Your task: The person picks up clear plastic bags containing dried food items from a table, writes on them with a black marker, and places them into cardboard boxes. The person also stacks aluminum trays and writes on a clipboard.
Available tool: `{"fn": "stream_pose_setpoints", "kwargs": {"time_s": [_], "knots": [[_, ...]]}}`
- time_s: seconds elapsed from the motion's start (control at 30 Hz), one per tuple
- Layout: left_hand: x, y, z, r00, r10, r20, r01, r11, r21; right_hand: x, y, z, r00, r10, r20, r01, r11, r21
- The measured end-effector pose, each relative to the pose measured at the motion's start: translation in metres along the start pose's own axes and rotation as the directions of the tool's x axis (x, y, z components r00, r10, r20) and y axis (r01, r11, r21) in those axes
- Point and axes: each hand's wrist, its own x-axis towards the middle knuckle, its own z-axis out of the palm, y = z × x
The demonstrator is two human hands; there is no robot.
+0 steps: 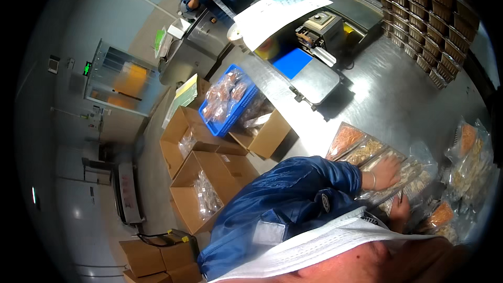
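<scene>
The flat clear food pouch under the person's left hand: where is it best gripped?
Probably by its near sealed edge, from the person's side: the pouch lies flat on the steel table, the left hand presses its top, and neighbouring pouches crowd its sides.

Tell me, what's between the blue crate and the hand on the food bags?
In the head view, an open cardboard box sits between the blue crate and the left hand on the bags.

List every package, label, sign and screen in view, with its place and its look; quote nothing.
Clear food packs: steel table, under left hand and by right hand; flat, orange and tan contents.
Blue crate: table's far-left end; holds clear bagged packs.
Cardboard boxes: floor at left; brown, open, clear bags inside.
Stacked trays: top right; brown rows.
White sheet: on the machine at top; large, rectangular.
Small green display: left wall.
</scene>
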Motion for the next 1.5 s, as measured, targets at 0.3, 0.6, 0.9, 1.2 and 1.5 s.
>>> {"fn": "stream_pose_setpoints", "kwargs": {"time_s": [0.3, 0.6, 0.9, 1.2, 1.5], "knots": [[-0.012, 0.035, -0.003, 0.985, 0.023, -0.172, -0.115, 0.828, -0.548, -0.005, 0.013, 0.028, 0.979, 0.130, 0.159, -0.205, 0.559, 0.803], [-0.012, 0.002, -0.129, 0.975, 0.007, -0.222, -0.168, 0.676, -0.718, 0.021, -0.118, -0.022, 0.982, -0.133, -0.137, 0.191, 0.679, 0.709], [-0.287, -0.068, -0.272, 0.994, -0.098, 0.037, 0.099, 0.758, -0.644, 0.002, -0.297, -0.003, 0.933, -0.359, -0.004, 0.301, 0.776, 0.555], [-0.542, -0.074, -0.247, 0.821, -0.558, -0.121, 0.162, 0.432, -0.887, -0.137, -0.481, 0.166, 0.279, -0.718, 0.637, 0.348, 0.694, 0.630], [-0.625, -0.056, -0.206, 0.532, -0.750, -0.394, -0.238, 0.314, -0.919, -0.202, -0.558, 0.242, -0.147, -0.843, 0.518, 0.655, 0.310, 0.689]]}}
